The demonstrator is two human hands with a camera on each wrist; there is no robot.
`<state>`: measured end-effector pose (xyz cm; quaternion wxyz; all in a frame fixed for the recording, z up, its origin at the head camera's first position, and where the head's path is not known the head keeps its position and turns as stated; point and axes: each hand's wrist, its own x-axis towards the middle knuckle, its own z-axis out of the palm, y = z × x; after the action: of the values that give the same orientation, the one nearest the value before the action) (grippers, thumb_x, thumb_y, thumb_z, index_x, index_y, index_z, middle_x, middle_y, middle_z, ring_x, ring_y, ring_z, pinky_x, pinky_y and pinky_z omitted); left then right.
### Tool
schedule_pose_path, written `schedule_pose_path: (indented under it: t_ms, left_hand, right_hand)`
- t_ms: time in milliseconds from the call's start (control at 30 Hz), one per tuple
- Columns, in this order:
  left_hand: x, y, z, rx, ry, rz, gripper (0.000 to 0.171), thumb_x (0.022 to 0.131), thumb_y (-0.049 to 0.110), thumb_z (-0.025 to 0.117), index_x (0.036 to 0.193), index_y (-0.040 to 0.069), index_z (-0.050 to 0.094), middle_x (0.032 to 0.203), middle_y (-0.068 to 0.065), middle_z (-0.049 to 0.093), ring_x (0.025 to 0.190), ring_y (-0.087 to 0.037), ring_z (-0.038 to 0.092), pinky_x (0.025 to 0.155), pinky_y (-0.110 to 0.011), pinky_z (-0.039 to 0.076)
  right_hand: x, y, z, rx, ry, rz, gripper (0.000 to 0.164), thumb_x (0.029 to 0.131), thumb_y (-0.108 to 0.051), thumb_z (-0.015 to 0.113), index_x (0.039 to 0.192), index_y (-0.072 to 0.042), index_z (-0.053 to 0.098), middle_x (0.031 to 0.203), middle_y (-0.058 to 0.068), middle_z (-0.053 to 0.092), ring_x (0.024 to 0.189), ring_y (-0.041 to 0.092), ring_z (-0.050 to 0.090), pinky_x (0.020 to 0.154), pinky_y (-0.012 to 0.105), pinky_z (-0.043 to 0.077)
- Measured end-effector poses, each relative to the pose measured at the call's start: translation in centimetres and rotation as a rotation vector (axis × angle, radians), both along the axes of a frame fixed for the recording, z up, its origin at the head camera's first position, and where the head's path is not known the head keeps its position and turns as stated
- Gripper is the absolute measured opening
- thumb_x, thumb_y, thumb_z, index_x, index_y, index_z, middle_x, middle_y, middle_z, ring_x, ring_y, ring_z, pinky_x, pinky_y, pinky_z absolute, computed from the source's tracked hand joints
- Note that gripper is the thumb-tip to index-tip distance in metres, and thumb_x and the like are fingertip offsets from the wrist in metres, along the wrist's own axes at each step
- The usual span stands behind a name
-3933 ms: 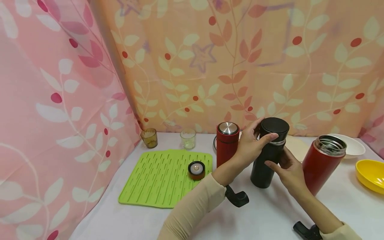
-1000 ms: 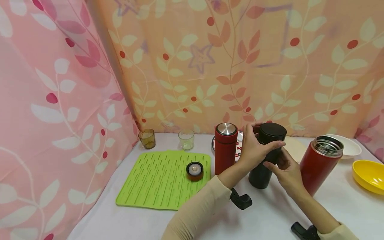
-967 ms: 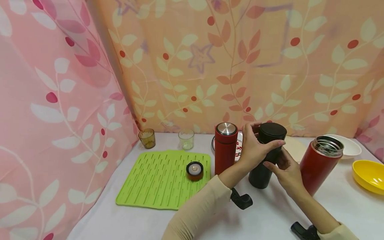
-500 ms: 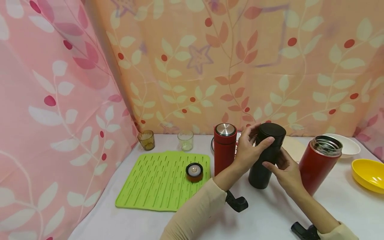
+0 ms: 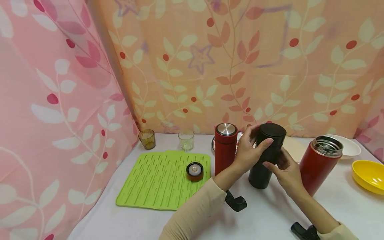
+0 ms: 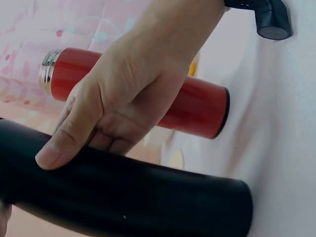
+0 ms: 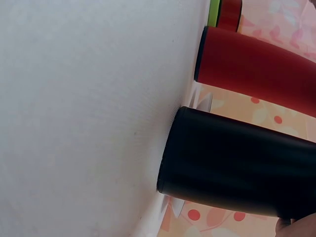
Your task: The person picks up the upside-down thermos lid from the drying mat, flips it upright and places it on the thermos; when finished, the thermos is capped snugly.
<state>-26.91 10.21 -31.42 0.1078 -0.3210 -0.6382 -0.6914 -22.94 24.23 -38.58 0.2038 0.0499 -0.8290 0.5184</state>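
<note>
A black thermos (image 5: 260,176) stands on the white table, its black lid (image 5: 273,130) sitting flush on top. My left hand (image 5: 249,150) grips the lid from the left, thumb across the front and fingers behind. Lower down, my right hand (image 5: 289,171) holds the thermos body from the right; the left wrist view shows this right hand (image 6: 118,98) with its thumb on the black body. A red thermos (image 5: 226,153) with a steel-topped lid stands left of my hands. To the right is another red thermos (image 5: 319,170), uncapped, its steel mouth showing.
A green drying mat (image 5: 156,180) lies to the left, bearing a loose red-brown cap (image 5: 194,171). Behind it stand an amber glass (image 5: 147,139) and a clear greenish glass (image 5: 186,140). At the right are a white bowl (image 5: 351,148) and a yellow bowl (image 5: 369,176).
The steel band seen below the black lid in the oldest frame is covered now. My left hand's thumb has shifted back leftward on the lid. My right hand has stayed on the body.
</note>
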Motion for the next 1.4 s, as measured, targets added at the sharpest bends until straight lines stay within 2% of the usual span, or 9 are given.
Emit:
schedule_pose_path:
  t_ms: [233, 300, 500, 567, 833, 1067, 1167, 1267, 1400]
  left_hand:
    - [0.3, 1.0, 0.4, -0.068, -0.037, 0.166, 0.067, 0.069, 0.022, 0.081, 0.122, 0.017, 0.04, 0.121, 0.003, 0.046, 0.102, 0.004, 0.045, 0.087, -0.014, 0.042]
    - [0.4, 1.0, 0.5, -0.055, -0.028, 0.156, 0.064, 0.071, 0.02, 0.08, 0.12, 0.015, 0.04, 0.12, 0.002, 0.048, 0.101, 0.003, 0.047, 0.087, -0.014, 0.043]
    - [0.4, 0.1, 0.2, -0.057, 0.041, 0.007, 0.048, 0.088, 0.01, 0.061, 0.13, 0.005, 0.038, 0.127, -0.011, 0.052, 0.118, -0.011, 0.051, 0.103, -0.018, 0.035]
    - [0.4, 0.1, 0.1, -0.066, 0.036, 0.008, 0.048, 0.089, 0.013, 0.06, 0.131, 0.007, 0.039, 0.127, -0.01, 0.052, 0.119, -0.008, 0.05, 0.104, -0.018, 0.034]
    - [0.2, 1.4, 0.2, -0.128, 0.029, 0.238, 0.068, 0.068, 0.028, 0.082, 0.121, 0.017, 0.041, 0.115, 0.006, 0.045, 0.101, 0.003, 0.043, 0.084, -0.014, 0.04]
    - [-0.1, 0.4, 0.1, -0.059, 0.019, 0.073, 0.056, 0.081, 0.016, 0.071, 0.126, 0.009, 0.039, 0.122, -0.006, 0.055, 0.108, -0.002, 0.054, 0.095, -0.013, 0.041]
    - [0.0, 0.0, 0.0, -0.094, 0.025, 0.033, 0.049, 0.087, 0.017, 0.063, 0.128, 0.008, 0.038, 0.123, -0.008, 0.056, 0.112, -0.003, 0.052, 0.098, -0.016, 0.04]
    - [0.2, 0.1, 0.1, -0.139, 0.033, 0.077, 0.054, 0.085, 0.021, 0.067, 0.129, 0.011, 0.039, 0.124, -0.003, 0.051, 0.112, -0.002, 0.049, 0.096, -0.017, 0.041]
    - [0.3, 0.6, 0.1, -0.179, 0.042, 0.202, 0.065, 0.072, 0.028, 0.079, 0.124, 0.014, 0.041, 0.119, 0.004, 0.045, 0.105, 0.002, 0.045, 0.089, -0.015, 0.042]
  right_hand:
    - [0.1, 0.0, 0.0, 0.016, -0.006, -0.002, 0.077, 0.086, -0.025, 0.064, 0.147, -0.028, 0.018, 0.145, 0.013, 0.036, 0.126, 0.001, 0.043, 0.09, 0.007, 0.037]
    - [0.1, 0.0, 0.0, 0.021, -0.001, 0.001, 0.076, 0.086, -0.026, 0.063, 0.147, -0.028, 0.018, 0.145, 0.011, 0.037, 0.124, -0.002, 0.044, 0.09, 0.007, 0.037]
    - [0.1, 0.1, 0.1, 0.029, 0.015, 0.004, 0.076, 0.086, -0.024, 0.063, 0.147, -0.029, 0.019, 0.145, 0.011, 0.038, 0.125, 0.0, 0.044, 0.091, 0.006, 0.037]
    - [0.1, 0.1, 0.1, 0.028, 0.007, 0.002, 0.076, 0.086, -0.025, 0.063, 0.147, -0.03, 0.018, 0.145, 0.011, 0.037, 0.126, 0.002, 0.043, 0.09, 0.006, 0.037]
    - [0.1, 0.0, 0.1, 0.021, -0.006, 0.007, 0.077, 0.085, -0.026, 0.064, 0.147, -0.029, 0.019, 0.147, 0.01, 0.035, 0.127, 0.001, 0.042, 0.09, 0.007, 0.037]
    - [-0.2, 0.1, 0.1, 0.011, 0.046, 0.031, 0.076, 0.085, -0.019, 0.064, 0.147, -0.027, 0.02, 0.145, 0.01, 0.038, 0.123, -0.006, 0.043, 0.089, 0.004, 0.037]
    - [-0.1, 0.0, 0.2, 0.021, 0.042, 0.023, 0.076, 0.086, -0.021, 0.064, 0.147, -0.028, 0.02, 0.145, 0.009, 0.038, 0.123, -0.004, 0.043, 0.089, 0.004, 0.037]
    - [0.0, 0.0, 0.2, 0.023, 0.01, 0.011, 0.076, 0.086, -0.025, 0.063, 0.147, -0.029, 0.018, 0.146, 0.01, 0.036, 0.127, 0.003, 0.043, 0.09, 0.007, 0.037]
    - [0.1, -0.1, 0.2, 0.027, -0.027, 0.0, 0.077, 0.086, -0.028, 0.063, 0.147, -0.03, 0.017, 0.147, 0.011, 0.034, 0.129, 0.01, 0.042, 0.09, 0.009, 0.038]
